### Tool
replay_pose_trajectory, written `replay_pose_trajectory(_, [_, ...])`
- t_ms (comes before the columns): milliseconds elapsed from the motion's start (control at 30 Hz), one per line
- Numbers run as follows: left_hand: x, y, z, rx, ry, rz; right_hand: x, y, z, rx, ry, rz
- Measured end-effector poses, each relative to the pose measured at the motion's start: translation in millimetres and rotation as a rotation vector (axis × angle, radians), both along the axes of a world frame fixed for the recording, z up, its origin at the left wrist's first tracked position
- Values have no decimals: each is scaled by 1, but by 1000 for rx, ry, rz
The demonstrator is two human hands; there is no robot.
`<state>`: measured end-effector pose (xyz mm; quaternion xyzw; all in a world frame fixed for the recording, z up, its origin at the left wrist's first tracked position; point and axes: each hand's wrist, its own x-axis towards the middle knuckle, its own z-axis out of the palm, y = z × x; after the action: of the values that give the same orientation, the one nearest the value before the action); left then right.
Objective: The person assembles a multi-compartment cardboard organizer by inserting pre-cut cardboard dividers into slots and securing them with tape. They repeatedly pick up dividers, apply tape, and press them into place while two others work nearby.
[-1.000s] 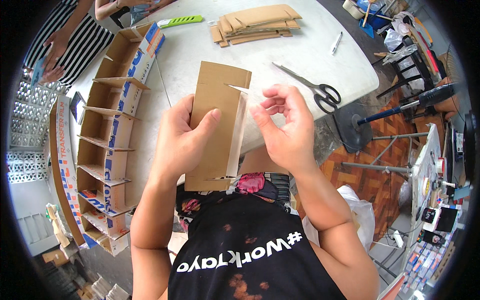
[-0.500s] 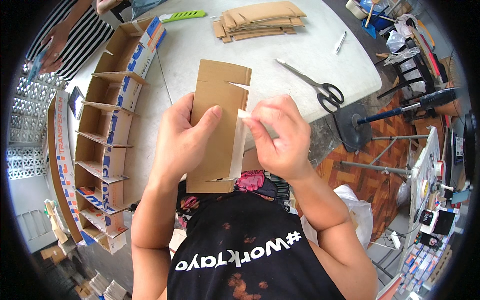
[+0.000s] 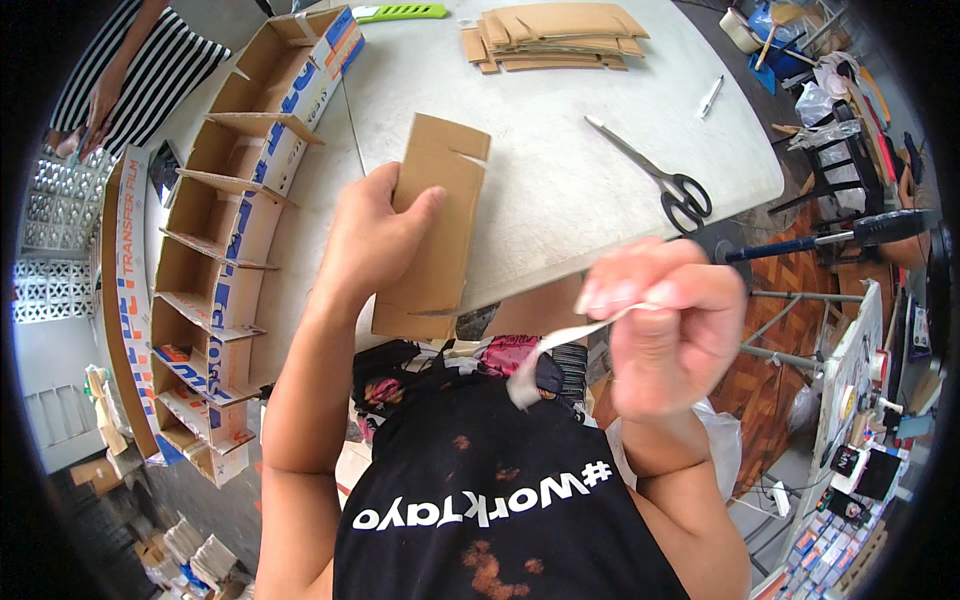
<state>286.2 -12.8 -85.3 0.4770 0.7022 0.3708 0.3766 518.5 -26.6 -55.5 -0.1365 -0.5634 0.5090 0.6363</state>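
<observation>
My left hand (image 3: 380, 235) is closed around the left edge of a brown cardboard piece (image 3: 445, 215), its thumb lying on the face. The piece has slits cut near its top and bottom ends and is tilted over the table's near edge. Away to the right, my right hand (image 3: 670, 325) pinches one end of a thin whitish strip (image 3: 560, 342). The strip hangs curled down to the left in front of my black shirt, apart from the cardboard. It looks like peeled tape backing.
Black-handled scissors (image 3: 660, 180), a pen (image 3: 711, 97), stacked cardboard pieces (image 3: 555, 40) and a green cutter (image 3: 400, 12) lie on the white table (image 3: 540, 190). A long compartmented cardboard box (image 3: 225, 225) stands at left. Another person in stripes (image 3: 150, 60) is beyond it.
My right hand has moved right and towards me from the cardboard's right edge, drawing the whitish strip away. The cardboard stays in my left hand, and the view has shifted slightly.
</observation>
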Motion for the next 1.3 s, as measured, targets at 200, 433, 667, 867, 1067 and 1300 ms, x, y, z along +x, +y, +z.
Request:
replay_pose_trajectory(200, [8, 2, 7, 168, 449, -221, 6, 15, -22, -439, -224, -61])
replay_pose_trajectory(433, [22, -29, 21, 243, 112, -298, 2, -2, -57, -489, -462, -191])
replay_pose_trajectory(667, [41, -46, 10, 243, -90, -367, -6, 4, -47, -503, -320, -113])
replay_pose_trajectory(867, [25, -48, 23, 242, -112, -286, -4, 12, -48, -550, -194, -124])
replay_pose_trajectory(1067, [17, -50, 22, 298, -1, -320, 9, 15, -60, -569, -414, -106])
replay_pose_trajectory(1300, [-2, -58, 10, 290, -19, -219, 8, 13, -62, -532, -421, -117])
